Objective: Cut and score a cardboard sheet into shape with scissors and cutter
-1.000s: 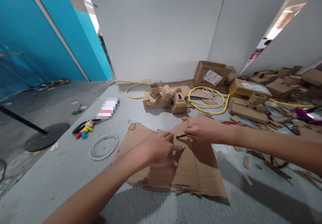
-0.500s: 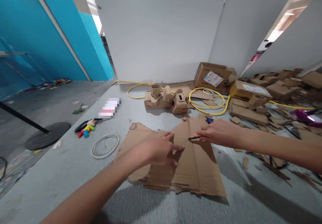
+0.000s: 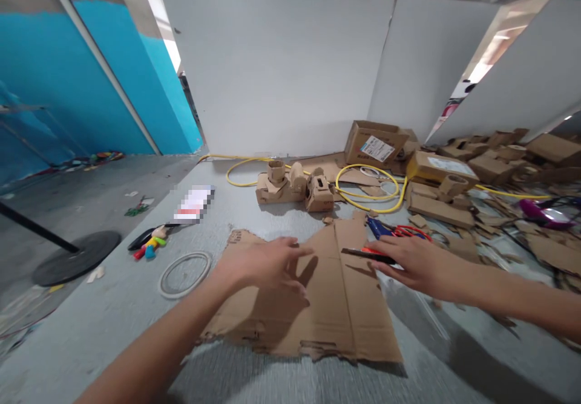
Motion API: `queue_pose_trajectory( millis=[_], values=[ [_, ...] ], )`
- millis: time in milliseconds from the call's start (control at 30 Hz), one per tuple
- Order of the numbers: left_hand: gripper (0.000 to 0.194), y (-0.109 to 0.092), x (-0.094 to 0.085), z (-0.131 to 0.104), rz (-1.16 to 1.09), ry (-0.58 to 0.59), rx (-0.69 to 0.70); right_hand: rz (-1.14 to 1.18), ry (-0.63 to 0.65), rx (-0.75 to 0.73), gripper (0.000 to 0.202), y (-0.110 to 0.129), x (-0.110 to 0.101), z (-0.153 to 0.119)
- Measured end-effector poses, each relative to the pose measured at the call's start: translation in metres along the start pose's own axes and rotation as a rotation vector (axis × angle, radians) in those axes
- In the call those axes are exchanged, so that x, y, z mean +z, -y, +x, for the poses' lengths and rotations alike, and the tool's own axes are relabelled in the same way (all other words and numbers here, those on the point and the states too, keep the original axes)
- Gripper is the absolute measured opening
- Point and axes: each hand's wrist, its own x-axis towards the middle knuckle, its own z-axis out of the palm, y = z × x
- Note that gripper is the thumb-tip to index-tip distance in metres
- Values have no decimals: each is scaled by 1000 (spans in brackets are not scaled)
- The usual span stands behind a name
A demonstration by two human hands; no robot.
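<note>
A torn-edged sheet of brown cardboard [image 3: 327, 313] lies flat on the grey table, with a crease running down its right part. My left hand [image 3: 267, 265] is over the sheet's left half, its fingers apart and nothing held. At the sheet's right edge my right hand [image 3: 408, 259] has its fingers around a dark cutter [image 3: 370, 255] with a bit of orange-red on it. The cutter's tip points left, above the creased strip. Just behind that hand are a blue-handled tool [image 3: 377, 228] and a red cord [image 3: 411, 231].
Cardboard assemblies [image 3: 281, 187] and looped yellow tubing [image 3: 370, 205] stand behind the sheet. Boxes [image 3: 376, 144] and cardboard scraps crowd the right. At left lie a white ring [image 3: 164, 276], a colourful toy figure [image 3: 149, 247] and a blurred-out item [image 3: 195, 203]. A white panel rises behind.
My left hand has lifted off the cardboard and its fingers have spread. My right hand has shifted right and turned, so more of the cutter shows. The view has tilted up slightly.
</note>
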Motion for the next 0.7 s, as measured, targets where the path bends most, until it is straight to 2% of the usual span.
queue_pose_trajectory(
  millis=[67,167,300,500,600,700],
  values=[
    [100,9,-4,2,15,-1,-54,50,54,10,39,7,5,-7],
    [98,17,-5,5,34,-7,-86,85,153,90,55,17,8,-14],
    [93,11,-3,2,81,-30,-111,247,198,272,63,24,13,-16],
    [109,2,-1,-3,98,17,-148,646,49,368,78,18,24,-14],
    [111,0,-2,-4,96,-56,-165,584,-97,377,77,4,17,-10],
    [98,-11,-11,-10,71,-64,-156,392,-232,349,68,-19,-6,3]
  ],
)
